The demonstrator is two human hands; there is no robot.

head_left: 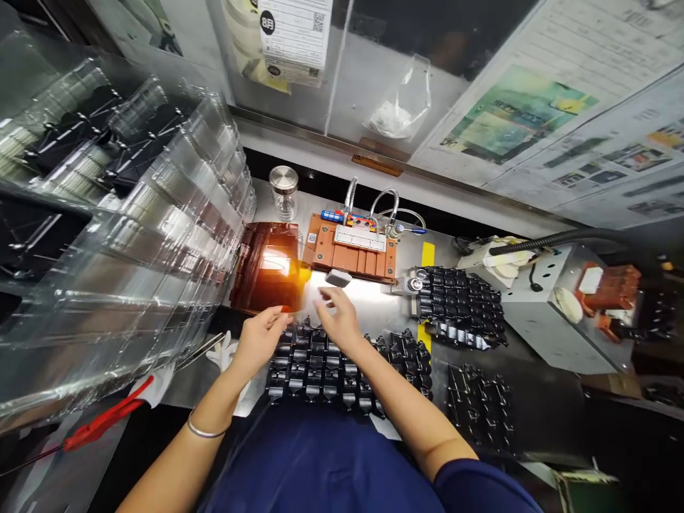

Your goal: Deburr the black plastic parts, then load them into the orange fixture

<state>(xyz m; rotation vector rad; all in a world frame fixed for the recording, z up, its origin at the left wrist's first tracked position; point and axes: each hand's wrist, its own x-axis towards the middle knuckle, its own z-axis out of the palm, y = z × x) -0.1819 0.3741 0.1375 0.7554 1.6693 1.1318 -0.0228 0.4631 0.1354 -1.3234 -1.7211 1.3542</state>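
Bare-skinned and wearing a bangle, my left hand (261, 340) is pinched closed at the near edge of an amber transparent sheet (264, 267). What lies between its fingertips is too thin or hidden to make out. A little to the right, my right hand (340, 320) is held over the bright work surface, its fingers slightly curled and apart, with nothing visible in them. Just beyond its fingertips lies a small grey block (338, 278). Behind that block sits an orange-brown fixture (353, 256) with a white perforated strip (360, 239) on top.
Rows of black moulded parts (310, 363) lie under my forearms, and another batch (462, 299) is at the right. Stacked clear trays (182, 214) rise on the left. A lidded glass jar (284, 196) stands behind; a grey machine (550, 313) is far right.
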